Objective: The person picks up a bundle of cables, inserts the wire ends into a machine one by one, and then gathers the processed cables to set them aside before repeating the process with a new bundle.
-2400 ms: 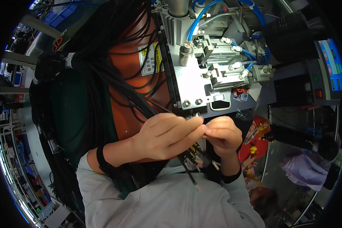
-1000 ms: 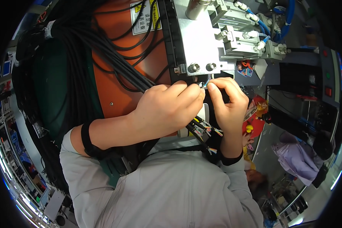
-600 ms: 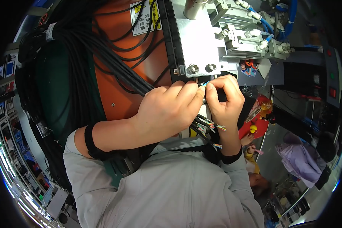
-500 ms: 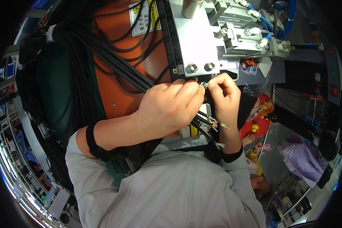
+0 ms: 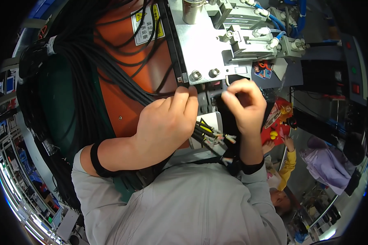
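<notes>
My left hand (image 5: 167, 120) is closed round a bunch of black cables. Their stripped ends (image 5: 212, 136) stick out past its right side, showing thin coloured wires and a yellow-marked jacket. Its raised fingertips come up to the front of the metal plate (image 5: 202, 45). To the right, my right hand (image 5: 248, 106) has thumb and forefinger curled into a ring, the tips close together beside a blurred dark grey part under the plate. What those tips hold, if anything, is too smeared to make out.
Thick bundles of black cable (image 5: 75, 81) hang at the left over an orange panel (image 5: 118, 98). Pneumatic cylinders (image 5: 253, 45) with blue hoses stand at the far right. Beyond my right arm a person in a yellow sleeve (image 5: 288, 165) is beside a red surface (image 5: 276, 126).
My hands have moved apart; before, their fingertips met on small coloured wires under the plate. The left has shifted left, the right slightly right. The other person's arm has swung up.
</notes>
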Available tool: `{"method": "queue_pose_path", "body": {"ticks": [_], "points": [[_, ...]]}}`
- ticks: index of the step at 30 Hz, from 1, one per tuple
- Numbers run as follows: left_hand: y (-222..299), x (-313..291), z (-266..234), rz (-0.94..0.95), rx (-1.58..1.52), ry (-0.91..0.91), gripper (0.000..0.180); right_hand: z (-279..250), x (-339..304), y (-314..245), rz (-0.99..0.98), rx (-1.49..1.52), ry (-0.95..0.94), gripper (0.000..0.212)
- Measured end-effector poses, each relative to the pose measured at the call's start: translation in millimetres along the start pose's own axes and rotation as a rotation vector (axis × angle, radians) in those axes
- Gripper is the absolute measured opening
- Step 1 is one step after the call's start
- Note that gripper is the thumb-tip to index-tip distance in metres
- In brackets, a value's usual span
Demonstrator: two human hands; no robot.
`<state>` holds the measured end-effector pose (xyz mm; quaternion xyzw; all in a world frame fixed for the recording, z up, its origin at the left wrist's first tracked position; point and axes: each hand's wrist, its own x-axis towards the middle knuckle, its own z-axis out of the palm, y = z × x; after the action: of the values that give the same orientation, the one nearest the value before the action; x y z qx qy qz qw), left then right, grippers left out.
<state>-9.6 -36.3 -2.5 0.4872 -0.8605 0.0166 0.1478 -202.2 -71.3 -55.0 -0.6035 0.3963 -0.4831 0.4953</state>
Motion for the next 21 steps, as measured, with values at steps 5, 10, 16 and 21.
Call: {"method": "queue_pose_path", "body": {"ticks": [5,10,16,21], "points": [[-10,2,-1,0.080,-0.122,0.002,0.026,-16,4,-21,-0.376,0.111,-0.416,0.016],[-13,14,2,0.213,-0.308,0.310,0.022,-6,-5,-13,-0.262,0.275,-0.095,0.020],[-10,8,1,0.201,-0.375,0.324,0.020,12,-10,-30,-0.101,0.171,0.051,0.023],[-8,8,11,0.149,-0.432,0.384,0.019,18,-3,-29,-0.401,-0.225,0.170,0.030]]}}
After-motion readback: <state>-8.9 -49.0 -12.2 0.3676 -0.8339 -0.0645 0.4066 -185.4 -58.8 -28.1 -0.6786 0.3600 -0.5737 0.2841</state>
